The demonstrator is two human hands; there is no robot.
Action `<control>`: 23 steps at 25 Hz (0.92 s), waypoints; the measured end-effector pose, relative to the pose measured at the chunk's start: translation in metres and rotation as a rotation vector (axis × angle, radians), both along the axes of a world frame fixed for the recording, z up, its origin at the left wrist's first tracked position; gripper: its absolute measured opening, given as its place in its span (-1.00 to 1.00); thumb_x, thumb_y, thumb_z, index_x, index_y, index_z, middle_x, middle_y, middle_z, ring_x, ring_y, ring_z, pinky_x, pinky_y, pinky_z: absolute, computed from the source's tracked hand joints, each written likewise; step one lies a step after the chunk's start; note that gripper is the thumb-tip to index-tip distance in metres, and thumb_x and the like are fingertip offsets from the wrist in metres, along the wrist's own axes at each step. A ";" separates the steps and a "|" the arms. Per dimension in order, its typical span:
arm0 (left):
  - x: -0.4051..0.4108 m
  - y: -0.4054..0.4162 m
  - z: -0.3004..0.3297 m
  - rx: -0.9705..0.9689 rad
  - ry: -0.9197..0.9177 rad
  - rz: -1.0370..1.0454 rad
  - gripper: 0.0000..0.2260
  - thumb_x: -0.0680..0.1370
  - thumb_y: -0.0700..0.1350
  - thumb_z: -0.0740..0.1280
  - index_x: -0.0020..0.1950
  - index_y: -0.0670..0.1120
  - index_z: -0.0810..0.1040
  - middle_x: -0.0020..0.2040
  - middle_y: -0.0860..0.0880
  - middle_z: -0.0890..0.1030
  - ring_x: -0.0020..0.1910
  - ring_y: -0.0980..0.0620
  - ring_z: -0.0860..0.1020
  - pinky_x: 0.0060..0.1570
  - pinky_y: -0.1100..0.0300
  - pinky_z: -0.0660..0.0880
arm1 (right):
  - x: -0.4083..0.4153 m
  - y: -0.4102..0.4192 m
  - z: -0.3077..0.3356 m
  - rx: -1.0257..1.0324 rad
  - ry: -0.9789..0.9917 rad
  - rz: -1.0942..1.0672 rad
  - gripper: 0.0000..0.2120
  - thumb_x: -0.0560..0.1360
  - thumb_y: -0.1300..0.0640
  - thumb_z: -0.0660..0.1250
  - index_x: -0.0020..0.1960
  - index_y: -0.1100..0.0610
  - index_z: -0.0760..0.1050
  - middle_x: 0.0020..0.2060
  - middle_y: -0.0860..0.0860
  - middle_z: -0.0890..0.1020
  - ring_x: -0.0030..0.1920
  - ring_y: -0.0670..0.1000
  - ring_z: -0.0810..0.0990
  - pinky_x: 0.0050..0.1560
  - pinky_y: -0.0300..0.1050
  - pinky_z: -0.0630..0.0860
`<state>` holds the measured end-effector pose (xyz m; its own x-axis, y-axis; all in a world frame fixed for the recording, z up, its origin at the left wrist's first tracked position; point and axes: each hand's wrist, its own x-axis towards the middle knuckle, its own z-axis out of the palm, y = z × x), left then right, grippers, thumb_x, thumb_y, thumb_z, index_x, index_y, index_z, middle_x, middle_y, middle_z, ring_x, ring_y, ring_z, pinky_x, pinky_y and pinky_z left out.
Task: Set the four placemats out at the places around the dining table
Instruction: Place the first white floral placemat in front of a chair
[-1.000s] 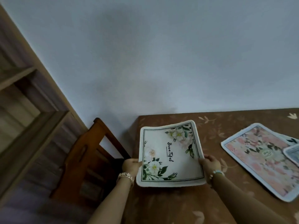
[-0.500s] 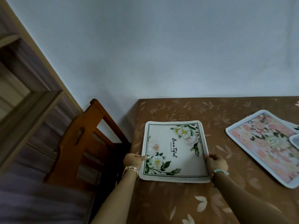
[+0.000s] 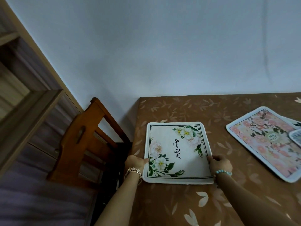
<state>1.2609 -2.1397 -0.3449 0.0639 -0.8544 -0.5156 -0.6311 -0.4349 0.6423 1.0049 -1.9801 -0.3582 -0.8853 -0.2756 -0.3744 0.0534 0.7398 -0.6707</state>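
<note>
A white placemat [image 3: 177,150] with green-leaved flowers and black script lies flat on the brown leaf-patterned table [image 3: 187,108], close to its left edge. My left hand [image 3: 136,162] pinches the mat's left edge and my right hand [image 3: 219,163] pinches its right edge. A pink floral placemat [image 3: 263,144] lies at an angle to the right. On top of it, at the frame's right edge, a corner of another, bluish mat [image 3: 295,136] shows, and more mat edges peek out from under it.
A wooden chair [image 3: 84,139] stands at the table's left end, its back towards the wall. A pale wall runs behind the table. Wooden shelving [image 3: 24,101] fills the left side.
The white placemat was held curled above the table a second ago; it has come down and now lies flat. Both hands stay on its side edges.
</note>
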 end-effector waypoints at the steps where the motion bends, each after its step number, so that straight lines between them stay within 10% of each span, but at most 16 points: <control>1: 0.000 0.001 -0.001 0.001 -0.008 0.000 -0.54 0.30 -0.05 0.59 0.14 -0.19 0.68 0.08 -0.17 0.72 0.05 -0.18 0.67 0.09 0.08 0.60 | -0.001 0.001 -0.001 -0.005 -0.005 0.000 -0.68 0.51 -0.02 0.33 0.16 0.13 0.62 0.10 0.13 0.66 0.12 0.20 0.59 0.13 0.03 0.54; 6: 0.000 0.006 -0.003 0.002 -0.004 0.026 -0.78 0.32 -0.06 0.59 -0.28 -0.21 0.69 -0.04 -0.19 0.74 -0.17 -0.13 0.63 -0.05 0.14 0.56 | -0.002 0.002 -0.004 -0.012 -0.033 -0.003 -0.68 0.50 -0.01 0.33 0.18 0.12 0.61 0.12 0.12 0.65 0.15 0.19 0.57 0.18 0.03 0.53; 23: 0.004 -0.001 -0.011 -0.001 0.018 0.015 -0.73 0.34 -0.08 0.59 -0.20 -0.30 0.70 -0.06 -0.25 0.72 -0.04 -0.23 0.68 0.03 0.00 0.61 | -0.006 0.000 -0.008 0.022 -0.017 0.059 -0.68 0.52 -0.01 0.33 0.17 0.15 0.61 0.10 0.15 0.65 0.11 0.20 0.58 0.15 0.07 0.55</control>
<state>1.2645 -2.1407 -0.3556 0.0674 -0.8539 -0.5160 -0.6131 -0.4435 0.6538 0.9993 -1.9802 -0.3662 -0.8613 -0.3189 -0.3956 0.0201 0.7566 -0.6536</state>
